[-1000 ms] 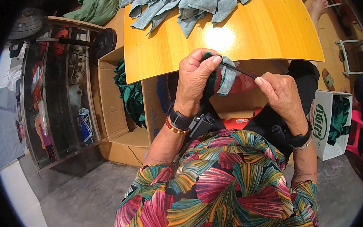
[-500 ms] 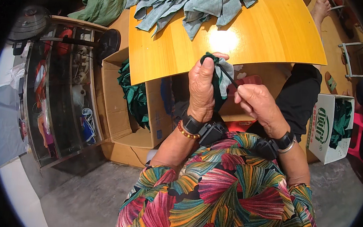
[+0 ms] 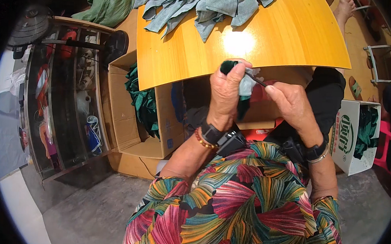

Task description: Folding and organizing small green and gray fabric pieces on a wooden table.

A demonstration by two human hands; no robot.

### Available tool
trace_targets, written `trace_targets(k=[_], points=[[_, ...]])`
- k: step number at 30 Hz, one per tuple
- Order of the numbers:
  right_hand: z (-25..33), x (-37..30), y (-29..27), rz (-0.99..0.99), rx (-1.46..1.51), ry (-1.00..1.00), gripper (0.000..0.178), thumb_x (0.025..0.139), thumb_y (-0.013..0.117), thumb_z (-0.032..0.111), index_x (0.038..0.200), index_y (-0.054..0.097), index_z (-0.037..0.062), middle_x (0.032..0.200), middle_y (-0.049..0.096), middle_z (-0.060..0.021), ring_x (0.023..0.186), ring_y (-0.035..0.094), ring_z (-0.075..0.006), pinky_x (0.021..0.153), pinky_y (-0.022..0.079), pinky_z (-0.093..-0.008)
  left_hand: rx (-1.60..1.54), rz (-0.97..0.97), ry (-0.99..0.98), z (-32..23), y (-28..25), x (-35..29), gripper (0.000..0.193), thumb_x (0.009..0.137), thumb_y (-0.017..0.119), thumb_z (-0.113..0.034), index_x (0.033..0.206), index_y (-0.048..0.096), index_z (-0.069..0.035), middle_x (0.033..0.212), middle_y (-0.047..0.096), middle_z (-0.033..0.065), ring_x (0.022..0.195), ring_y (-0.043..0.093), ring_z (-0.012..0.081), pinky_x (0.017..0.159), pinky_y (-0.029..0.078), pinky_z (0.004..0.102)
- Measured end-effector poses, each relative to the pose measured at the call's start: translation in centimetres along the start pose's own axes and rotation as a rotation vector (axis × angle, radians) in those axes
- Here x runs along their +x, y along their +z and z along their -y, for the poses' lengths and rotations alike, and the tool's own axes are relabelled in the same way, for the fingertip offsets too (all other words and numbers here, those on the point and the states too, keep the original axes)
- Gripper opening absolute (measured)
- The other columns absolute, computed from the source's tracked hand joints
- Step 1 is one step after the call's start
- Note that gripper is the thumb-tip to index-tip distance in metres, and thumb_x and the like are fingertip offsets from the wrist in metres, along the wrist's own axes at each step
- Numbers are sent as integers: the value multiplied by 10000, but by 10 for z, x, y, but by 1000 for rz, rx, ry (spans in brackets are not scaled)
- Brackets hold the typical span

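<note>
My left hand [image 3: 224, 91] is closed around a small dark green and pale grey-green cloth piece [image 3: 246, 86], just off the table's near edge. Part of the cloth hangs below the thumb, and dark green fabric shows above it. In my right hand [image 3: 294, 106], thumb and fingers pinch a thin dark rod-like tool [image 3: 258, 80]. Its far end meets the cloth beside my left thumb; the tip is hidden there, and I cannot tell its exact kind.
Grey-green cloth pieces [image 3: 218, 7] lie heaped on the yellow table [image 3: 290, 43]. A cardboard box [image 3: 160, 115] at left and a white box [image 3: 344, 138] at right hold dark green fabric. A glass-fronted cabinet [image 3: 67, 100] and fan [image 3: 31, 27] stand left, a pink stool [image 3: 384, 147] right.
Both hands have shifted slightly right, the right one also turning. The tool now lies at a flatter slant against the cloth, and more dark green shows above my left thumb.
</note>
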State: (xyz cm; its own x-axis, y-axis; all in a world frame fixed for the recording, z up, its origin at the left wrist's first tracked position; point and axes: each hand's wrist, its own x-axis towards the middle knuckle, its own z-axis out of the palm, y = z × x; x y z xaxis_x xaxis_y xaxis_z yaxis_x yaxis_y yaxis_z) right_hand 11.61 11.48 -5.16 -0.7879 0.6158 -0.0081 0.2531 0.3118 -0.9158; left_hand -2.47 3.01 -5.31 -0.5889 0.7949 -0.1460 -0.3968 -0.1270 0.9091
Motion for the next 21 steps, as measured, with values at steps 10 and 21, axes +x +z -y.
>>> trace_targets(k=[10, 21], points=[[5, -3, 27, 161, 709, 390, 362, 903, 496, 314, 679, 567, 38, 520, 450, 27, 453, 376, -41, 415, 284, -205, -135, 25, 61, -1, -7, -1, 363, 872, 553, -333, 1059, 536, -23, 720, 542, -10, 592, 496, 47, 507, 394, 180], [13, 7, 16, -218, -226, -131, 292, 879, 505, 232, 680, 571, 29, 579, 554, -124, 551, 556, -311, 500, 410, -378, -46, 81, 37, -26, -7, 8, 276, 904, 495, -280, 955, 557, -16, 758, 565, 24, 640, 545, 77, 579, 440, 187]])
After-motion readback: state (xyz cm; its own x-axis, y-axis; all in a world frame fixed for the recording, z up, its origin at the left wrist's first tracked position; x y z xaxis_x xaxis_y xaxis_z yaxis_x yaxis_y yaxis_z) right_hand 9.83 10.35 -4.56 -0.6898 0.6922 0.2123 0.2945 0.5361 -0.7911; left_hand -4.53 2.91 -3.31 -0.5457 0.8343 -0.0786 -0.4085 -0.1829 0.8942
